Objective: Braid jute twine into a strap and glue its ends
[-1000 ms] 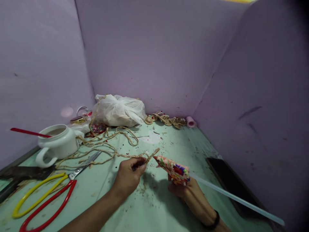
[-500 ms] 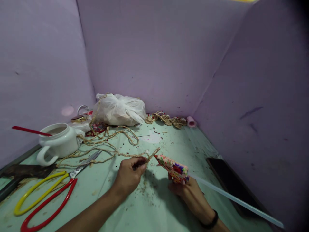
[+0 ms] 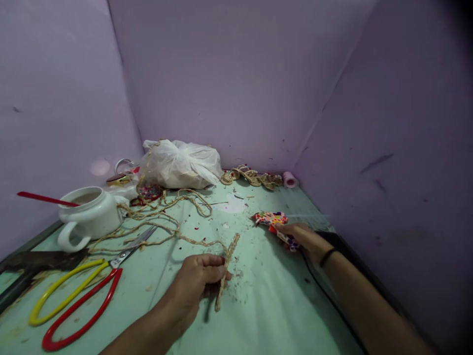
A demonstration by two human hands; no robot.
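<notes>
My left hand (image 3: 199,281) is closed, pinching a short folded length of jute twine (image 3: 232,246) near the middle of the table. One strand of twine runs from it leftward to a loose tangle (image 3: 185,197). Over to the right, my right hand (image 3: 301,239) grips a hot glue gun (image 3: 271,219) wrapped in a bright patterned cover. Its nozzle points left, apart from the twine, and a dark cord hangs from the handle. A pale glue stick (image 3: 306,215) juts from the gun's back end, blurred.
Scissors (image 3: 118,260) with yellow and red handles lie at left, beside a hammer (image 3: 44,261) and a white pot (image 3: 90,219) holding a red stick. Along the back are a white plastic bag (image 3: 185,165), twine pieces with beads (image 3: 251,176) and a pink roll (image 3: 290,180).
My right hand has carried the glue gun away from the twine, forward and to the right. My left hand has lowered slightly and turned the twine piece more upright.
</notes>
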